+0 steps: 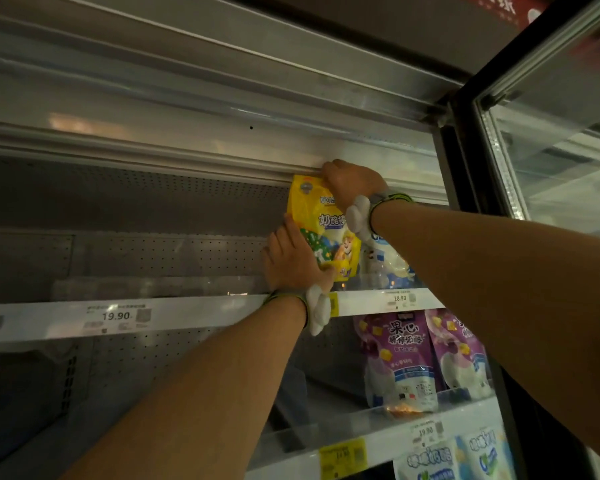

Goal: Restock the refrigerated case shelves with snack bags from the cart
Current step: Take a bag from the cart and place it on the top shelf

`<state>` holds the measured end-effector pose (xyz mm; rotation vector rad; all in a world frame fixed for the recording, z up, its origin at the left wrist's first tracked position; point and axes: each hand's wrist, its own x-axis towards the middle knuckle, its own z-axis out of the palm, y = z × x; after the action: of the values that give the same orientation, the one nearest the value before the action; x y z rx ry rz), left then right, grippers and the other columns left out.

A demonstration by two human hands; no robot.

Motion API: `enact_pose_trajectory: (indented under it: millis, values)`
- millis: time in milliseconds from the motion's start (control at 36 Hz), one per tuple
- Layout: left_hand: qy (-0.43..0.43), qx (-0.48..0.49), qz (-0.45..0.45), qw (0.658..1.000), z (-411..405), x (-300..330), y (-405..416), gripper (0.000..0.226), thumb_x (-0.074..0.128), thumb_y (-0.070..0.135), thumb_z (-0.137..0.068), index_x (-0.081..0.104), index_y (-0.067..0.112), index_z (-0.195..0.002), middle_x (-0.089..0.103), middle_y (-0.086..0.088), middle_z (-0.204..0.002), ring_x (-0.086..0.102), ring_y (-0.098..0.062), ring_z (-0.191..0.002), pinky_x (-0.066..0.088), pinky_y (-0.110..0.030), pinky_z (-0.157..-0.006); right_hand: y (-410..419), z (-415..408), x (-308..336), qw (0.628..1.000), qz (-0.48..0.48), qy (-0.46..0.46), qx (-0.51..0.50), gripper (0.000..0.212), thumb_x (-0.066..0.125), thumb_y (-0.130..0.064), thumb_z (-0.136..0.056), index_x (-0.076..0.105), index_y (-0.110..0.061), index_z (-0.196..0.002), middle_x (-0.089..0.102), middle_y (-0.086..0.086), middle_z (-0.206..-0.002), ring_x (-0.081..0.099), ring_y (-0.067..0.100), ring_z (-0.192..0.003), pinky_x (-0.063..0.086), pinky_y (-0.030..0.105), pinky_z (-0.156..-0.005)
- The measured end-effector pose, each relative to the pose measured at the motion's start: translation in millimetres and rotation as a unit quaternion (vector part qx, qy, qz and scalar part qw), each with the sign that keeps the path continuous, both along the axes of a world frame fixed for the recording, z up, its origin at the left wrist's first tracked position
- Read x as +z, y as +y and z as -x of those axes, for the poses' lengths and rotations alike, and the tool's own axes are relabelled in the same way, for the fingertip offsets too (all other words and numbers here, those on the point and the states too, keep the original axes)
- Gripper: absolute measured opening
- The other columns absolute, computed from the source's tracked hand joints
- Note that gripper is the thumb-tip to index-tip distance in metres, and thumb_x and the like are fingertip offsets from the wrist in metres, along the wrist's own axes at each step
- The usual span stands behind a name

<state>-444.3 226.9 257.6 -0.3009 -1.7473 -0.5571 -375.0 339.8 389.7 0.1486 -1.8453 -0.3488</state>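
both hands are on the yellow snack bag [321, 216] at the top shelf [187, 313]: right hand [349, 183] pinches its top edge under the case lip, left hand [291, 261] grips its lower left side. it stands upright beside a white and blue bag [392, 258]. this looks like the placing step; next, seat it squarely and let go.

One yellow snack bag [321, 226] and one white bag [390, 263] stand on the upper shelf [187, 315]. Two purple bags [400, 358] sit on the shelf below. Two white-and-blue bags [430, 462] show lowest.
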Motion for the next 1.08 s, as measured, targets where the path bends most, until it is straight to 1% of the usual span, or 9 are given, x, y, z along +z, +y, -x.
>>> enact_pose_trajectory:
  millis: [83, 167, 306, 472, 583, 667, 778, 1000, 1083]
  values:
    - [-0.005, -0.006, 0.000, 1.000, 1, -2, 1, 0.124, 0.068, 0.072, -0.068, 0.011, 0.006, -0.156, 0.033, -0.012, -0.152, 0.029, -0.032, -0.142, 0.029, -0.049, -0.113, -5, 0, 0, 1.000, 0.008, -0.011, -0.011, 0.030, 0.043, -0.013, -0.097, 0.046, -0.007, -0.126, 0.054, 0.017, -0.123, 0.057, 0.038, -0.108, 0.043, 0.039, -0.079]
    - [-0.023, -0.005, -0.008, 1.000, 1, -1, -1, 0.123, 0.064, 0.077, -0.070, 0.011, 0.005, -0.155, 0.028, -0.012, -0.155, 0.025, -0.031, -0.144, 0.026, -0.047, -0.114, -9, 3, -1, 0.999, 0.023, -0.033, -0.022, 0.028, 0.049, -0.010, -0.091, 0.049, -0.009, -0.119, 0.055, 0.015, -0.122, 0.057, 0.036, -0.110, 0.044, 0.039, -0.082]
    - [-0.057, 0.000, -0.009, 0.998, -2, 3, 0, 0.123, 0.060, 0.080, -0.072, 0.011, 0.003, -0.155, 0.024, -0.013, -0.157, 0.022, -0.031, -0.145, 0.023, -0.046, -0.114, -9, 7, -3, 0.998, 0.030, -0.047, -0.016, 0.025, 0.055, -0.008, -0.087, 0.053, -0.009, -0.112, 0.059, 0.015, -0.118, 0.060, 0.035, -0.104, 0.040, 0.032, -0.075]
    - [-0.068, -0.005, 0.011, 0.998, -6, 4, -6, 0.122, 0.058, 0.080, -0.074, 0.010, 0.003, -0.155, 0.021, -0.015, -0.158, 0.020, -0.033, -0.146, 0.021, -0.047, -0.115, -10, 14, -5, 0.996, 0.065, -0.053, 0.016, 0.026, 0.046, -0.017, -0.095, 0.052, -0.008, -0.118, 0.054, 0.019, -0.125, 0.055, 0.037, -0.115, 0.043, 0.038, -0.087]
    - [-0.070, -0.010, 0.024, 0.997, -9, 4, -9, 0.114, 0.058, 0.079, -0.075, 0.018, 0.004, -0.151, 0.027, -0.014, -0.153, 0.026, -0.033, -0.141, 0.027, -0.045, -0.110, -16, 18, 0, 0.990, 0.099, -0.098, 0.030, 0.029, 0.047, -0.014, -0.095, 0.056, -0.004, -0.120, 0.057, 0.020, -0.127, 0.057, 0.033, -0.116, 0.042, 0.033, -0.086]
    - [-0.094, -0.005, 0.037, 0.995, -11, 6, -12, 0.109, 0.058, 0.077, -0.076, 0.020, 0.007, -0.150, 0.025, -0.014, -0.153, 0.024, -0.033, -0.141, 0.026, -0.046, -0.110, -18, 25, 2, 0.983, 0.127, -0.129, 0.031, 0.031, 0.043, -0.012, -0.100, 0.054, -0.002, -0.128, 0.055, 0.021, -0.131, 0.054, 0.033, -0.120, 0.042, 0.035, -0.094]
    - [-0.110, -0.001, 0.047, 0.993, -12, 7, -18, 0.101, 0.058, 0.074, -0.079, 0.024, 0.009, -0.149, 0.027, -0.013, -0.150, 0.026, -0.033, -0.140, 0.026, -0.047, -0.110, -19, 29, 0, 0.984, 0.122, -0.127, 0.021, 0.041, 0.057, -0.011, -0.094, 0.050, -0.005, -0.134, 0.050, 0.021, -0.135, 0.050, 0.036, -0.124, 0.042, 0.041, -0.099]
    - [-0.134, -0.008, 0.062, 0.989, -16, 7, -26, 0.103, 0.057, 0.068, -0.082, 0.012, 0.010, -0.154, 0.024, -0.014, -0.154, 0.025, -0.034, -0.142, 0.028, -0.050, -0.112, -20, 30, 0, 0.981, 0.111, -0.157, 0.019, 0.050, 0.062, -0.020, -0.092, 0.047, -0.007, -0.138, 0.044, 0.020, -0.142, 0.044, 0.036, -0.131, 0.037, 0.042, -0.104]
    - [-0.140, -0.018, 0.067, 0.988, -17, 8, -31, 0.101, 0.058, 0.066, -0.082, 0.013, 0.011, -0.154, 0.026, -0.015, -0.153, 0.027, -0.035, -0.141, 0.029, -0.051, -0.110, -21, 26, -1, 0.983, 0.104, -0.150, 0.017, 0.052, 0.062, -0.024, -0.092, 0.047, -0.010, -0.139, 0.042, 0.019, -0.144, 0.042, 0.036, -0.132, 0.036, 0.041, -0.105]
